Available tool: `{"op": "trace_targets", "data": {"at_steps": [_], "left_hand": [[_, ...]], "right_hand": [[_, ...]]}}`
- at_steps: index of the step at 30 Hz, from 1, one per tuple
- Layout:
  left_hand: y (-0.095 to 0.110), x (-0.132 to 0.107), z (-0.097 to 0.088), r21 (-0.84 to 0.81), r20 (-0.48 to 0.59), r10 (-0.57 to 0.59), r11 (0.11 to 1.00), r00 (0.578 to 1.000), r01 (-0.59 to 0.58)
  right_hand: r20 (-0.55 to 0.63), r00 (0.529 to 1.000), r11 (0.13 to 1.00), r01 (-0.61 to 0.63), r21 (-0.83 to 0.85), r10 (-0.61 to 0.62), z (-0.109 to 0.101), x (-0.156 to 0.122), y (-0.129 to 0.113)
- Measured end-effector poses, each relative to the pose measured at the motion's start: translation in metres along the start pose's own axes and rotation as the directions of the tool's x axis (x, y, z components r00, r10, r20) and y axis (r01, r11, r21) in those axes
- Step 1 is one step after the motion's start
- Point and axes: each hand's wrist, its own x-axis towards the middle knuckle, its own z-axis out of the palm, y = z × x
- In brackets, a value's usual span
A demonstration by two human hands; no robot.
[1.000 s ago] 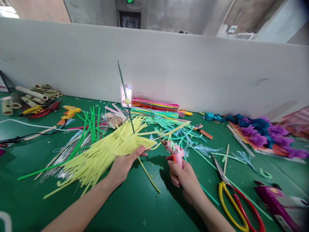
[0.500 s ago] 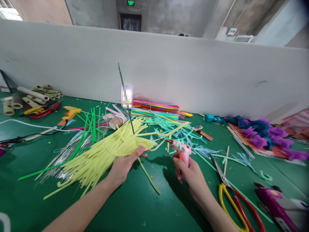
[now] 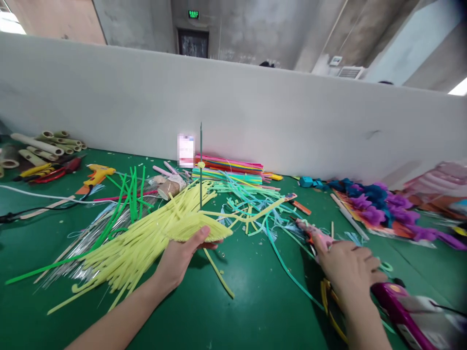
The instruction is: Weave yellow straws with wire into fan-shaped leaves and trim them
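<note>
Yellow strips [image 3: 146, 238]: heaped on the surface [image 3: 251, 301].
Left hand [image 3: 180, 257]: clamped on the yellow leaf-shaped piece [image 3: 193, 226] (thumb on top), beside the strips.
Pink glue gun [image 3: 308, 227]: against the right hand [image 3: 346, 265], well apart; firm grip or loose, cannot tell.

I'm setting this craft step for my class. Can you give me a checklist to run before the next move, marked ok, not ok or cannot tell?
1. Yellow leaf shape held by the left hand: ok.
2. Pink glue gun away from the leaf shape: ok, it is well off to the right.
3. Right hand clear of the glue gun: not ok, it overlaps the gun.
4. Green stem upright: ok.
5. Stem fixed to the leaf shape: cannot tell, they only meet in view.
6. Scissors in plain view: not ok, the right hand and forearm hide most of them.
</note>
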Motion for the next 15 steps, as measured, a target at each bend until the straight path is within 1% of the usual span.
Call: {"op": "trace_targets", "data": {"at_steps": [1,2,3,4,5,6,7,8,10,12,15], "left_hand": [[-0.001,0.000,0.000,0.014,0.003,-0.008,1.000,1.000,0.008],[-0.003,0.000,0.000,0.031,0.008,-0.018,0.999,1.000,0.018],[-0.004,0.000,0.000,0.049,0.011,-0.027,0.998,1.000,0.026],[-0.006,0.000,0.000,0.070,0.015,-0.037,0.997,0.999,0.036],[-0.006,0.000,0.000,0.091,0.017,-0.046,0.995,0.999,0.045],[-0.007,0.000,0.001,0.110,0.021,-0.056,0.993,0.998,0.053],[-0.007,0.000,0.001,0.124,0.028,-0.066,0.990,0.997,0.062],[-0.008,0.000,0.002,0.135,0.037,-0.072,0.989,0.997,0.067],[-0.007,-0.001,0.002,0.146,0.062,-0.078,0.987,0.995,0.069],[-0.007,-0.001,0.003,0.158,0.090,-0.082,0.985,0.992,0.067],[-0.008,-0.003,0.004,0.159,0.125,-0.110,0.983,0.986,0.089]], "right_hand": [[-0.070,0.997,0.999,0.018,0.041,-0.015,-0.007,-0.005,-0.008],[-0.087,0.992,0.980,0.107,0.168,-0.093,-0.013,-0.011,-0.017],[-0.026,0.970,0.899,0.235,0.369,-0.242,-0.019,-0.018,-0.028],[0.030,0.928,0.772,0.291,0.566,-0.372,-0.023,-0.027,-0.039],[0.067,0.881,0.656,0.297,0.694,-0.469,-0.026,-0.035,-0.050],[0.058,0.855,0.576,0.295,0.762,-0.515,-0.028,-0.044,-0.059],[0.043,0.837,0.520,0.297,0.800,-0.545,-0.029,-0.052,-0.067],[0.047,0.826,0.462,0.266,0.846,-0.562,-0.029,-0.059,-0.072],[0.062,0.822,0.392,0.202,0.898,-0.567,-0.029,-0.069,-0.077],[0.070,0.822,0.365,0.172,0.915,-0.565,-0.029,-0.074,-0.076],[0.046,0.818,0.341,0.187,0.921,-0.573,-0.030,-0.076,-0.072]]}}
